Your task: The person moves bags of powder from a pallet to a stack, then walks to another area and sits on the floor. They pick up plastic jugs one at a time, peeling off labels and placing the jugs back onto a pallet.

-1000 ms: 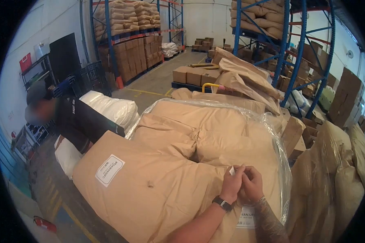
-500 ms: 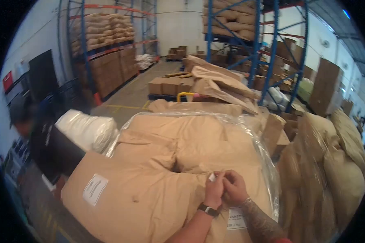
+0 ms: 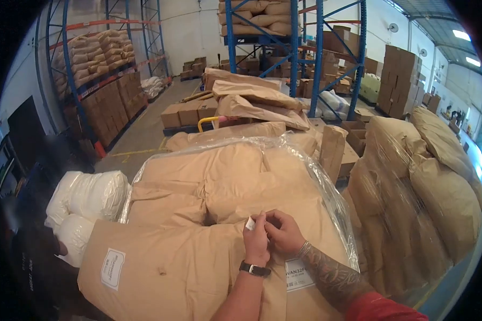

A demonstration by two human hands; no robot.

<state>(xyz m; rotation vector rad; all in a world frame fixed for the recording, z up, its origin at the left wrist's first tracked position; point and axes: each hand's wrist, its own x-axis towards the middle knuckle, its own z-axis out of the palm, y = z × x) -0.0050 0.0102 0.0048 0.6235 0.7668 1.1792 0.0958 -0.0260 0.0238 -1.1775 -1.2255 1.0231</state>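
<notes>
My left hand (image 3: 257,242), with a dark watch (image 3: 255,269) at the wrist, is closed on a small white paper label (image 3: 250,223). Touching it on the right is my right hand (image 3: 285,235), its thumb and fingers pinched together; whatever they grip is hidden. Both hands are above large brown paper sacks (image 3: 187,273) stacked in front of me. A printed label (image 3: 112,269) is stuck on the left sack, and a second printed label (image 3: 299,275) is partly covered by my right forearm.
Clear plastic wrap (image 3: 332,190) edges the stack. White wrapped sacks (image 3: 93,198) lie to the left beside a co-worker (image 3: 35,262) in dark clothes. Wrapped brown sacks (image 3: 396,198) stand at right. Behind are a yellow handle (image 3: 204,122), cartons (image 3: 190,112) and blue racking (image 3: 293,69).
My view has shifted right and up, so the sacks appear further left. My hands stay together around the small label. The co-worker has moved lower at the left edge.
</notes>
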